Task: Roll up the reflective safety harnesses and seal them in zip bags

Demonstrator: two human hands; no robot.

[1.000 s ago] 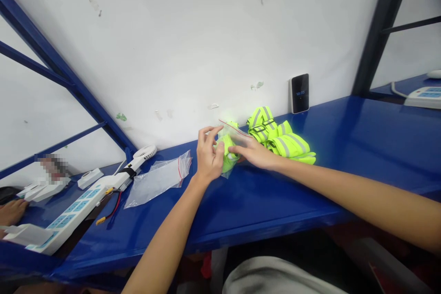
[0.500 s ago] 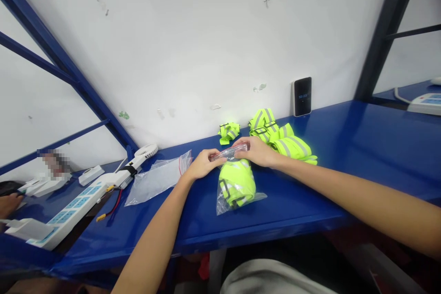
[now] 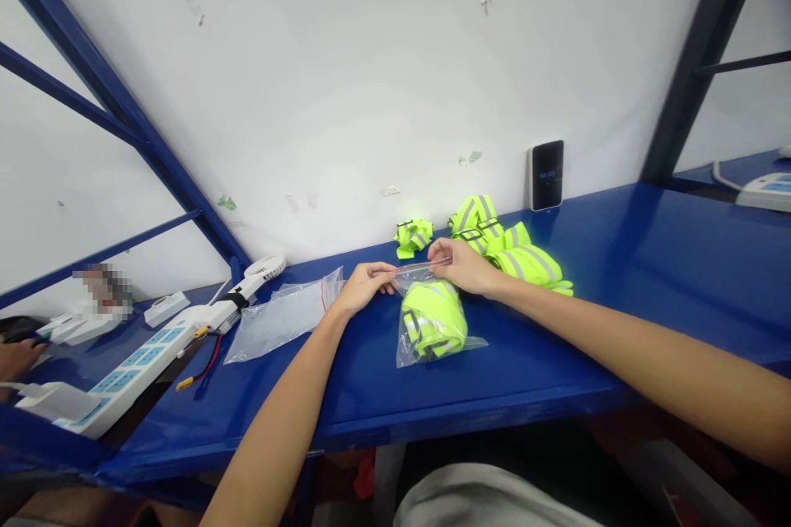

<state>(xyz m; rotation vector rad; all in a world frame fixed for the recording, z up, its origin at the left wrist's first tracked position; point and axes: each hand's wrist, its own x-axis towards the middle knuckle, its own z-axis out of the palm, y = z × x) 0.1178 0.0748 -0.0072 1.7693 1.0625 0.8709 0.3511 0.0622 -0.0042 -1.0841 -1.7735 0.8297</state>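
Observation:
My left hand and my right hand pinch opposite ends of the red-lined zip top of a clear plastic bag. A folded neon-yellow reflective vest fills the bag, which lies on the blue shelf below my hands. Just behind my right hand sits a small bundled vest. A larger heap of reflective vests lies to its right. Next to my left hand is a flat, empty-looking clear bag.
A black tablet-like display leans on the white wall. A white fan and power strip with a red-and-black cable lie at left. A co-worker's hand shows at the far left edge. The blue shelf's front edge runs below my arms.
My hands have drawn apart along the bag's top, stretching the zip edge flatter. The bagged vest stays in nearly the same spot on the shelf.

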